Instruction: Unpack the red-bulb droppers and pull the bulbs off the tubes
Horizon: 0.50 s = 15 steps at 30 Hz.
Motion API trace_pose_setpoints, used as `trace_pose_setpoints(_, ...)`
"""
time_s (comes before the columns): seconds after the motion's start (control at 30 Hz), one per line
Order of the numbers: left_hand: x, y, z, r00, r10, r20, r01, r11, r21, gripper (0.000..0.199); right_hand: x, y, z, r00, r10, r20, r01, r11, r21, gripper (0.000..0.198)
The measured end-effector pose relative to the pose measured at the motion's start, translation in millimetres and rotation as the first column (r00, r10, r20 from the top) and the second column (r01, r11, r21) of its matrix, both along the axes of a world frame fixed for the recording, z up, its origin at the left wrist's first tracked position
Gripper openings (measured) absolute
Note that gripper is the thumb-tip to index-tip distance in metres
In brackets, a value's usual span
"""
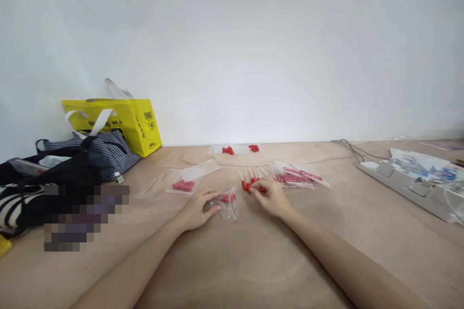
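Observation:
My left hand [201, 208] holds the edge of a small clear zip bag [232, 208] between thumb and fingers. Inside that bag lie a few red pieces [227, 198]. To its right is a row of thin pale sticks with red ends [245, 185], pointing away from me. My right hand [268, 196] reaches over this row, its thumb and fingertips closed at one red end; the hand covers part of the row. Just beyond, several flat clear bags with red-ended contents [295, 176] overlap one another.
A clear bag with red pieces [183, 185] lies left of centre. Two red piles [228, 150] rest on clear plastic by the wall. At left stand a yellow bag [145, 128], a striped bag [108, 157] and a black bag [72, 174]. A white power strip [402, 188] with cables lies right.

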<state>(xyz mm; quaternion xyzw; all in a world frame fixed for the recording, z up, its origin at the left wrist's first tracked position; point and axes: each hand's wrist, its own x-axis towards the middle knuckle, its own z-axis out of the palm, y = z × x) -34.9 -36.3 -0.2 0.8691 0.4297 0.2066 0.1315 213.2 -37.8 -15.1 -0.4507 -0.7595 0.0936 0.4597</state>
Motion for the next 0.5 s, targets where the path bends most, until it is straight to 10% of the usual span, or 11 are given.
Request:
trace_pose_setpoints(0.2, 5.2, -4.7, -4.7, 0.997, -0.072, 0.0, 0.072, 0.997, -0.001, 0.039, -34.9, -14.3, -2.5, 0.97, 0.223, 0.094, -0.214, 0.972, -0.095, 0.017)
trace_pose_setpoints(0.5, 8.0, -6.0, -1.3, 0.994, -0.105, -0.009, 0.105, 0.994, 0.005, 0.037, -46.6, -8.0, -7.0, 0.974, 0.029, 0.223, 0.017, 0.979, -0.201, 0.018)
